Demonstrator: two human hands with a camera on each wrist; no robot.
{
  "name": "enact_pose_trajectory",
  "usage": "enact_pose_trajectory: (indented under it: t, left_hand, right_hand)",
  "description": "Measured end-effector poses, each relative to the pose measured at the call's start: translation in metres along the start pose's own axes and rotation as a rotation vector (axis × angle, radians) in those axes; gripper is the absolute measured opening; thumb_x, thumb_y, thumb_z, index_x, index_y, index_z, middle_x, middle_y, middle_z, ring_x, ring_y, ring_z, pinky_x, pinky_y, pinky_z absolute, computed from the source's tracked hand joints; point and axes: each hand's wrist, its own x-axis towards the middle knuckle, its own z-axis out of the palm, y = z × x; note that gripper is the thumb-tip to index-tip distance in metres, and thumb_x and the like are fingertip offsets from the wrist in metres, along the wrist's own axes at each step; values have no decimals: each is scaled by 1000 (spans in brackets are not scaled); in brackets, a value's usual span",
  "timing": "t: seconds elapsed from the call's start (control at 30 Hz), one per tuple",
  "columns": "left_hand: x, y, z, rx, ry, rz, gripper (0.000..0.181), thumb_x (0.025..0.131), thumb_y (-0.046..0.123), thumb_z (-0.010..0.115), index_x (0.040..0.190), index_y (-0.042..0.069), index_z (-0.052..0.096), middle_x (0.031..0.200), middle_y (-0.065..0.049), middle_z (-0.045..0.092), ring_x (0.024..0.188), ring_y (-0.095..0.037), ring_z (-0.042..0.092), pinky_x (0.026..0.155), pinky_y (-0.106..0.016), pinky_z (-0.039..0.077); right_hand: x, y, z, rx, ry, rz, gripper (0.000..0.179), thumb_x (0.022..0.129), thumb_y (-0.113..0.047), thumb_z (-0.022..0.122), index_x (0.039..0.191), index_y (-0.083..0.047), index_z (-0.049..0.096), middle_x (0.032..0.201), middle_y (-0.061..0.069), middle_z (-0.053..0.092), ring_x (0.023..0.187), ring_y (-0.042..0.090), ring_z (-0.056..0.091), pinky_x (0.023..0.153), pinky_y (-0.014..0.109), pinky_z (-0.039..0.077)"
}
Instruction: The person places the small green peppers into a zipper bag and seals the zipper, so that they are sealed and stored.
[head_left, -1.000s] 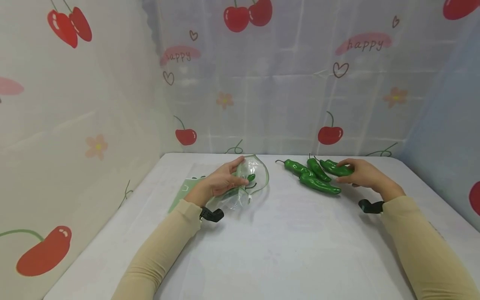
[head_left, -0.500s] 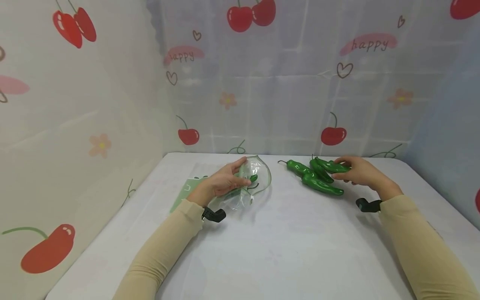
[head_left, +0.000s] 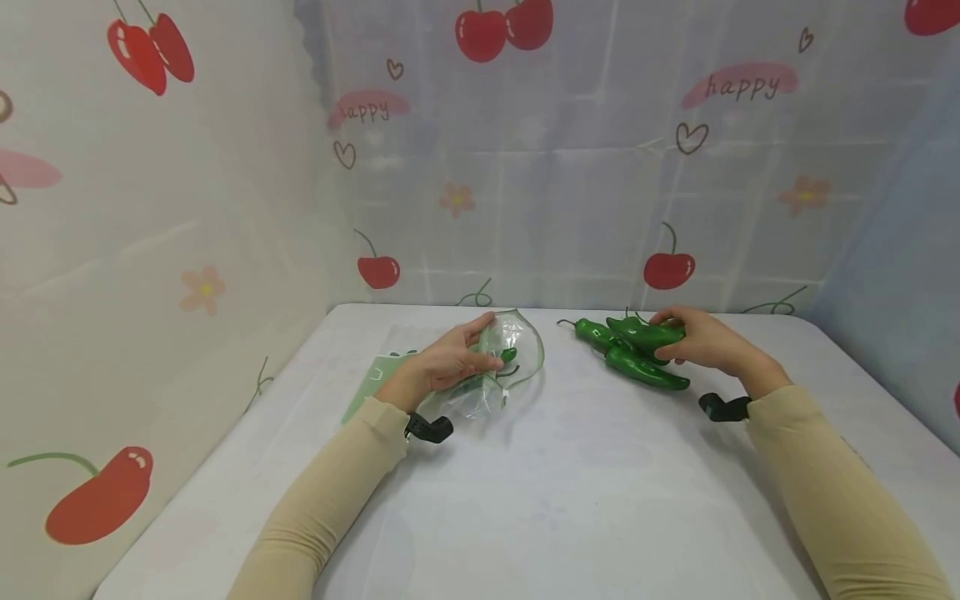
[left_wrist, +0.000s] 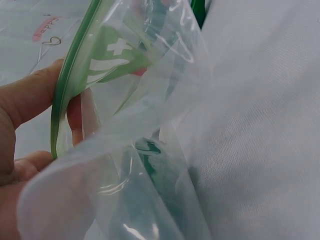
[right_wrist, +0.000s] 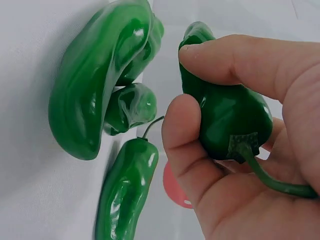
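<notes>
My left hand [head_left: 453,358] holds the open mouth of a clear zip bag [head_left: 480,404], thumb and fingers on its green zip edge [left_wrist: 62,100] in the left wrist view. Green pepper [head_left: 508,356] shows inside the bag, partly hidden by the plastic and my hand. On the right, my right hand [head_left: 708,343] grips a glossy green chili pepper [right_wrist: 235,120] between thumb and fingers, its stem toward the palm. Other peppers lie just beneath it, among them one in front [head_left: 647,369] and one at the left [head_left: 594,333].
A green printed sheet-like patch [head_left: 367,383] lies left of the bag, partly behind the left hand. The white table [head_left: 540,500] ends at a cherry-patterned curtain [head_left: 555,208] at the back, with similar sheets on both sides.
My right hand has taken hold of the rightmost pepper and moved left with it, over the other peppers. The left hand stays on the bag. The head view has shifted slightly.
</notes>
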Motion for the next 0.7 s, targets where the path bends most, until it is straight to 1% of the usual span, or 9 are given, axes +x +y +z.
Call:
enact_pose_trajectory:
  t: [0.07,0.17,0.23,0.3,0.4,0.5,0.57,0.63,0.7]
  left_hand:
    - [0,0,0,0,2,-2,105,89,-11,72,167,26,13,175,2,4,150,-28,37,105,-28,52]
    - [0,1,1,8,-5,2,105,90,-11,71,168,25,11,176,2,4,152,-28,34,110,-32,49]
    - [-1,2,1,12,-7,7,105,90,-11,71,168,24,10,176,3,4,153,-28,31,114,-35,46]
    - [-1,3,1,17,-8,13,105,90,-11,71,168,24,10,176,3,5,154,-27,29,115,-36,45]
    - [-1,4,0,12,-7,17,105,89,-12,70,168,23,10,175,4,5,155,-26,27,111,-33,48]
    - [0,4,0,4,-9,18,105,89,-13,70,168,23,11,175,4,5,154,-25,28,103,-28,52]
    - [1,3,-1,3,-9,18,105,89,-13,70,168,23,10,175,4,5,154,-25,28,101,-26,53]
    - [1,2,-1,3,-9,16,105,89,-13,70,168,23,10,175,5,5,154,-25,27,103,-28,52]
    - [1,2,0,6,-8,15,105,89,-13,70,168,23,10,175,5,5,155,-25,26,110,-32,49]
  right_hand:
    - [1,0,1,-8,3,4,59,95,-23,73,144,-4,46,140,30,51,94,28,66,87,51,56]
    - [2,1,1,-19,8,11,62,95,-27,74,146,-6,46,143,30,49,96,27,67,90,56,55]
    - [3,1,1,-15,12,11,63,95,-30,74,147,-7,46,144,29,48,98,29,68,93,60,53]
    - [3,0,0,-10,19,7,66,95,-33,74,149,-8,46,146,29,47,100,32,69,93,61,53]
    - [4,-3,-1,16,31,-3,67,95,-35,74,150,-9,46,146,26,48,102,35,69,91,54,57]
    - [4,-4,0,33,43,-12,67,95,-37,74,150,-9,46,146,24,49,102,33,69,85,46,60]
    - [4,-6,0,35,50,-14,68,95,-38,75,150,-9,46,145,22,51,100,32,68,82,42,59]
    - [4,-7,1,29,57,-11,69,95,-40,75,150,-9,47,142,21,53,97,31,66,80,41,57]
    - [5,-9,2,28,64,-13,69,95,-40,75,149,-9,47,140,20,55,94,31,66,80,42,55]
